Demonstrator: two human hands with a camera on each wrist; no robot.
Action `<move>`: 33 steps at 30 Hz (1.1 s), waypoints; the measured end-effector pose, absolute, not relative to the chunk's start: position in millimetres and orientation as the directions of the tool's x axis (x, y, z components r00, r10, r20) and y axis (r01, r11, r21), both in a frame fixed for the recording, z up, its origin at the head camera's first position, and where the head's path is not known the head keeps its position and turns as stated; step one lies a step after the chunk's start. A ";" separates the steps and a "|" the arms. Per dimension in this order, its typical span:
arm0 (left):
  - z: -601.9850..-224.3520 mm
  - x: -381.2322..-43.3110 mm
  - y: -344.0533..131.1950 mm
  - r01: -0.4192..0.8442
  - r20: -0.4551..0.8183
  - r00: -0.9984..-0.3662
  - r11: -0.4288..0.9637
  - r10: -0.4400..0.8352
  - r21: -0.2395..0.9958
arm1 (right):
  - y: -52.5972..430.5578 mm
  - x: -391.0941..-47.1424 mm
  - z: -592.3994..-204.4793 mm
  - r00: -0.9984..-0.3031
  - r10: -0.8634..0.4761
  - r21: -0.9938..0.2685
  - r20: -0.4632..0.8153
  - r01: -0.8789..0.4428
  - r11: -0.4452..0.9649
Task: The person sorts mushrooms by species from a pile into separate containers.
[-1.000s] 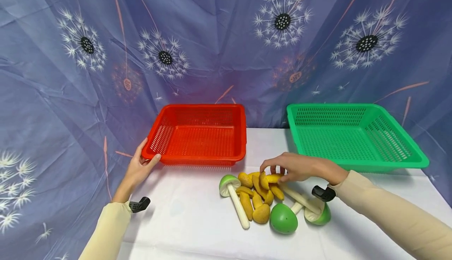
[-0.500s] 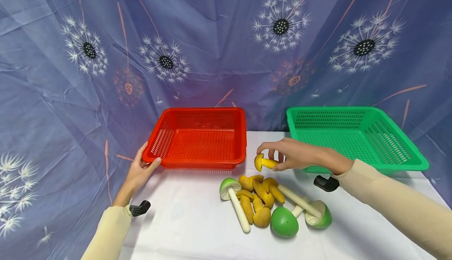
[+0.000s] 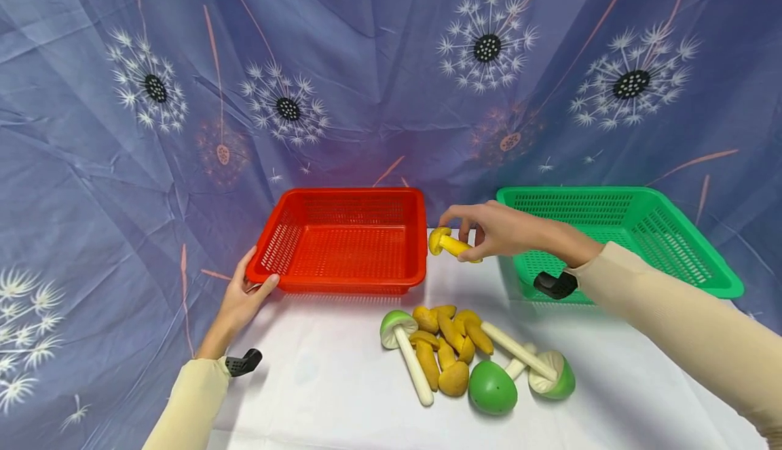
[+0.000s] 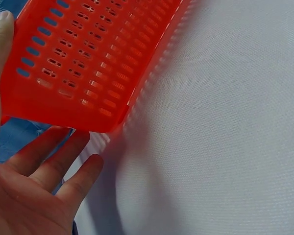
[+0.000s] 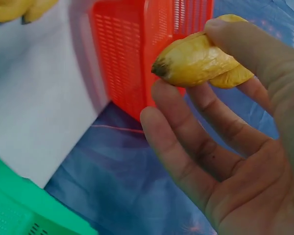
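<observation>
My right hand (image 3: 497,228) pinches a yellow toy mushroom (image 3: 453,244) between thumb and fingers, off the table near the red basket's right side. In the right wrist view the mushroom (image 5: 198,61) shows a dark stem end. My left hand (image 3: 240,298) holds the near left corner of the red plastic basket (image 3: 351,278), thumb at the front and fingers at the left side. In the left wrist view the fingers (image 4: 63,164) reach under the basket's rim. Several yellow mushrooms (image 3: 452,377) lie in a pile on the white table, with green-capped mushrooms (image 3: 492,387) around them.
A green plastic basket (image 3: 696,287) stands at the back right, partly behind my right forearm. A blue dandelion-print cloth (image 3: 379,63) hangs behind the baskets and along the left. White cloth (image 3: 318,382) covers the table.
My right hand has lifted one yellow mushroom from the pile and carried it up and slightly left, away from the person. My left hand has stayed at the red basket's corner.
</observation>
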State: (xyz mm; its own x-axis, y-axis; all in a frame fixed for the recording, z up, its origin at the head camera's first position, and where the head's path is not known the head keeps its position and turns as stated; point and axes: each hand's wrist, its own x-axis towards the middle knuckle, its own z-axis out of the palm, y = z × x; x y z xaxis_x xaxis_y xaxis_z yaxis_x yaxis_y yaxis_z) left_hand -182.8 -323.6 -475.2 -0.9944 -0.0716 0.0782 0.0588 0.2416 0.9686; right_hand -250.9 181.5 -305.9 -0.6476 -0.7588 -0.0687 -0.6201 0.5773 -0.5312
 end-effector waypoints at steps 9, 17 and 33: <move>-473.6 -180.7 -321.5 0.042 0.055 -0.995 0.158 -0.078 0.987 | 166.6 -270.9 -283.4 -0.669 -0.742 -0.558 -0.051 -0.597 0.577; -474.7 -181.4 -319.2 0.039 0.057 -0.992 0.160 -0.110 0.986 | 150.6 -290.3 -274.9 -0.683 -0.730 -0.589 -0.037 -0.575 0.568; -483.0 -186.4 -321.5 0.047 0.062 -0.989 0.110 -0.131 0.993 | 101.1 -328.6 -275.8 -0.725 -0.687 -0.625 -0.041 -0.518 0.584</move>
